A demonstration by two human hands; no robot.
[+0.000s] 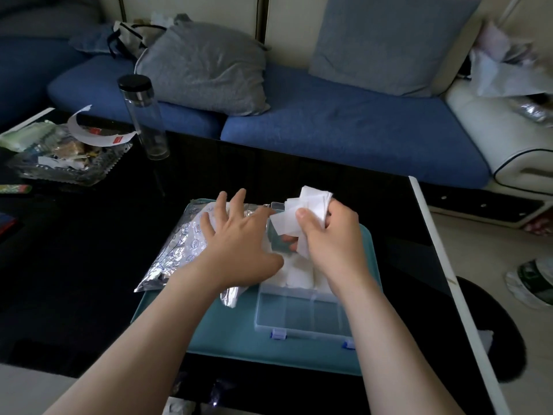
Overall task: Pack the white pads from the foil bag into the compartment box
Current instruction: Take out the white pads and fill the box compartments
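Nearest you, the compartment box (302, 313) sits open on the teal tray (227, 333); its near row looks bare, and the next row holds packed pads (299, 275). Over the box's far end your right hand (332, 235) curls round a loose bunch of white pads (311, 205): likely light, soft, floppy, apt to fan apart, so pinch across the whole stack. Left of the box, your left hand (236, 238) spreads wide over the foil bag (179, 253); contact unclear. A glossy black table (74, 265) lies under the tray, with a bottle (146, 115) and blue sofa (329, 127) well beyond the box
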